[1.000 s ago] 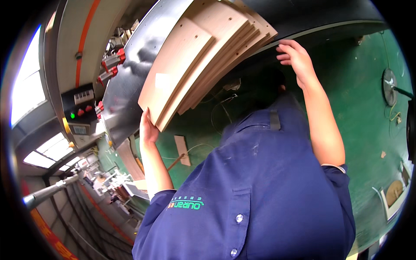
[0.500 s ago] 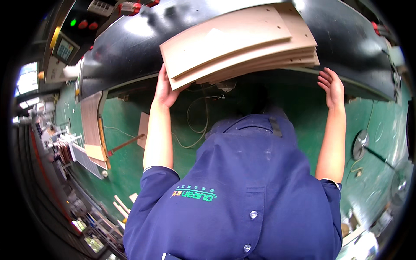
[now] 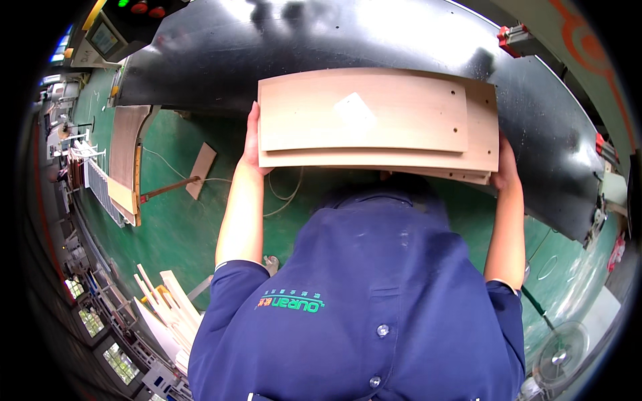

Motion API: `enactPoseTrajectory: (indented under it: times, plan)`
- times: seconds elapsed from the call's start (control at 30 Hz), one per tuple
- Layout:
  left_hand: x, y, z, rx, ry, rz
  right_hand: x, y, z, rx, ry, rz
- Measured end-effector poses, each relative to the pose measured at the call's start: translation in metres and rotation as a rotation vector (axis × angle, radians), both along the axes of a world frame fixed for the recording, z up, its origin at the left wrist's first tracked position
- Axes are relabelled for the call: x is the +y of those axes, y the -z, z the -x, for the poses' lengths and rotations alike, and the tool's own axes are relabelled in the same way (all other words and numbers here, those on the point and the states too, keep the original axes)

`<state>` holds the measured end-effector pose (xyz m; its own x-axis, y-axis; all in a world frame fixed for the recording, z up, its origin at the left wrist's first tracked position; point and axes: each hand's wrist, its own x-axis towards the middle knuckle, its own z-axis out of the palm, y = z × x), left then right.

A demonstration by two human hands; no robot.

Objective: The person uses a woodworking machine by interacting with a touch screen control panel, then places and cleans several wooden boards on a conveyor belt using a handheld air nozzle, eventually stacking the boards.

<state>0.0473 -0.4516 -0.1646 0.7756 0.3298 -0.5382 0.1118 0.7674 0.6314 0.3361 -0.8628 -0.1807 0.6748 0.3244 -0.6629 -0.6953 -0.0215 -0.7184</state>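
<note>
A stack of light wooden boards (image 3: 408,110) spans the space between my hands, at the front edge of a black machine table (image 3: 200,73). The top board is shorter and bears a white label (image 3: 356,111); small holes dot the right ends. My left hand (image 3: 253,144) grips the stack's left end, its thumb upright along the side and the other fingers hidden below. Against the right end presses my right hand (image 3: 506,162), its fingers mostly behind the boards.
At the left stands a machine panel with a small screen (image 3: 105,38). Wooden panels (image 3: 127,154) lean beyond the green floor (image 3: 180,234), and pale wood strips (image 3: 167,307) lie lower left. A round-based fan (image 3: 560,357) stands at lower right. A red clamp (image 3: 511,41) sits on the table's far edge.
The stack has come nearer to me and straightened from its slant. My right hand, apart from the boards before, now closes on their right end. The view has shifted too.
</note>
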Motion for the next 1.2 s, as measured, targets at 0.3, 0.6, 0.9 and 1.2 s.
enactPoseTrajectory:
  times: [0.3,0.6,0.9,1.2]
  plan:
    - [-0.011,0.01,-0.013,0.08,0.025,-0.037,-0.016,0.006,-0.008,0.083,0.039,0.111]
    - [-0.004,0.008,-0.041,0.152,0.014,-0.247,-0.01,-0.003,-0.005,0.009,0.032,0.261]
    - [-0.011,0.022,-0.026,0.233,0.022,-0.342,-0.044,0.028,0.004,0.052,0.075,0.022]
    - [0.0,0.014,-0.045,0.336,0.183,-0.283,-0.031,0.038,-0.013,0.057,0.108,0.005]
